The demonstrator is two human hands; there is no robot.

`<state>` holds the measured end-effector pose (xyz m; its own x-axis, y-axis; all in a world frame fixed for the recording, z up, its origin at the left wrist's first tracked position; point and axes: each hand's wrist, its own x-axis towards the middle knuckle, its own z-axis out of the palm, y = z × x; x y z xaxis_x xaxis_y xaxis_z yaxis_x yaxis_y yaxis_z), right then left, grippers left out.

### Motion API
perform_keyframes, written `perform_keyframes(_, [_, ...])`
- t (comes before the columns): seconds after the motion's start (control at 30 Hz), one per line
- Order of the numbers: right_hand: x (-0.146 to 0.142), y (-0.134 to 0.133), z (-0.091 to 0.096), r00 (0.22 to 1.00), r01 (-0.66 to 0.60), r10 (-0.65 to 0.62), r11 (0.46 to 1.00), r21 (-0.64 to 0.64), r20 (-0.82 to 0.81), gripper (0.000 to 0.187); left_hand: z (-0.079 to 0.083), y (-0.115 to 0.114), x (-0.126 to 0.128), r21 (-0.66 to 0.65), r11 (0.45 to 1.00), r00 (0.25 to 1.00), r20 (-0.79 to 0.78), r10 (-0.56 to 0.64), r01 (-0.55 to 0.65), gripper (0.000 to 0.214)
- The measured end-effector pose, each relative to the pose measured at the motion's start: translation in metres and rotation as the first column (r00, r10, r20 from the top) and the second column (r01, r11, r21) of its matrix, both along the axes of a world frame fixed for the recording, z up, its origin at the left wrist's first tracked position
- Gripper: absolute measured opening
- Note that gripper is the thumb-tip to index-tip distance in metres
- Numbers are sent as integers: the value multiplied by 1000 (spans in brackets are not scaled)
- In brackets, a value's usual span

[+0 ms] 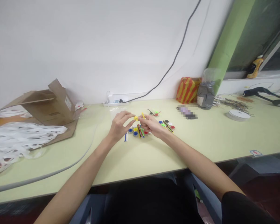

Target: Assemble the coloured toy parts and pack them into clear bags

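My left hand [120, 125] pinches a small yellow plastic piece [136, 118] between thumb and fingertips. My right hand [152, 125] meets it from the other side, its fingers closed on a thin yellow plastic stick [143, 115] that pokes up above them. Whether stick and piece are joined is too small to tell. Below my hands lie round discs, among them a blue disc [135, 134], and a bundle of coloured sticks [140, 132]. A blue stick [125, 137] lies by my left wrist. More discs and sticks, including a red disc [172, 127], are beside my right wrist.
An open cardboard box [49, 107] and a heap of white straps [18, 140] occupy the left. A grey cable [60, 169] crosses the table [130, 165]. Behind are a power strip [114, 102], a striped bag [187, 90] and a blurred phone-like item [187, 112]. White reels [238, 114] lie right.
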<state>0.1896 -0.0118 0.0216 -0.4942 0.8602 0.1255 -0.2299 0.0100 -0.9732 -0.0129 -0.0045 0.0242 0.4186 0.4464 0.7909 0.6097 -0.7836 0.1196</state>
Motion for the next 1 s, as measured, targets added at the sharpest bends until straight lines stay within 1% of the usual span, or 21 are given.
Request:
perform_keyframes(0.13, [0, -3, 1, 999, 21, -21, 1000, 10, 39, 35, 2, -1, 0, -67, 998, 1000, -29, -4, 2, 22])
perform_keyframes(0.33, [0, -2, -2, 995, 10, -9, 1000, -2, 94, 32, 6, -1, -1, -112, 993, 993, -106, -44, 32, 24])
perform_keyframes(0.43, [-1, -1, -4, 994, 6, -6, 1000, -1, 111, 31, 7, -1, -2, -151, 987, 994, -86, -68, 55, 24])
perform_keyframes(0.5, [-1, 1, -4, 990, 70, -70, 998, 8, 123, 28, 8, 1, -5, -210, 974, 994, -44, -100, 89, 22])
perform_keyframes(0.6, [0, 4, -2, 960, 251, -252, 968, 24, 123, 23, 8, 5, -13, -345, 927, 987, -13, -161, 147, 19])
perform_keyframes(0.67, [3, 7, -1, 939, 326, -326, 945, 22, 108, 20, 7, 9, -19, -448, 881, 982, -36, -187, 151, 19])
perform_keyframes(0.77, [9, 11, 1, 930, 361, -361, 932, 16, 73, 19, 6, 12, -25, -586, 799, 970, -86, -227, 135, 19])
perform_keyframes(0.83, [12, 14, 2, 930, 365, -365, 931, 11, 51, 18, 5, 12, -26, -646, 753, 964, -103, -245, 123, 17])
perform_keyframes(1.0, [14, 15, 2, 934, 357, -357, 934, 5, 32, 17, 2, 11, -25, -737, 673, 963, -127, -236, 67, 14])
